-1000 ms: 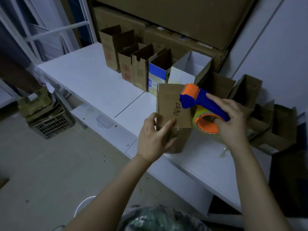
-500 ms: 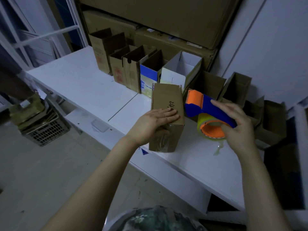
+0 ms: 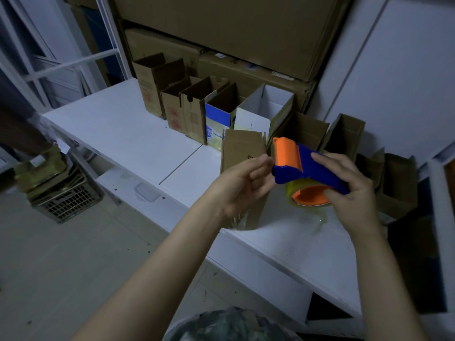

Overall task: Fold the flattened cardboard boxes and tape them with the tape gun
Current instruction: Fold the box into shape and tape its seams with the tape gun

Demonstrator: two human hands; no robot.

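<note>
Standing near the front edge of a white table (image 3: 118, 129), a small brown cardboard box (image 3: 242, 150) rises tall and narrow. Its matte face is marked with dark handwriting, and its lower end is glossy with clear tape. The left hand (image 3: 242, 187) is in front of it, fingers (image 3: 261, 161) loosely straight and close together, holding nothing. Their tips reach the front of the tape gun (image 3: 310, 166) — whether the palm touches the box cannot be told. The tape gun is hard plastic: a blue body, a flat orange plate at the front, and an orange hub carrying a roll of yellowish clear tape (image 3: 290, 190). The right hand (image 3: 354, 193) grips it, fingers curled over the blue handle and thumb against the hub, holding it in the air just right of the box.

Along the back of the table stands a row of open-topped boxes: three plain brown ones (image 3: 194, 112), a blue-and-white box (image 3: 218, 119) and a white box (image 3: 264, 107) whose smooth inner walls show. More brown open boxes (image 3: 344, 131) sit to the right; their insides are dark and contents cannot be made out. Large brown cartons (image 3: 246, 33) are stacked behind. On the floor at left, a dark lattice crate (image 3: 66, 205) holds a pile of flattened cardboard (image 3: 39, 168).
</note>
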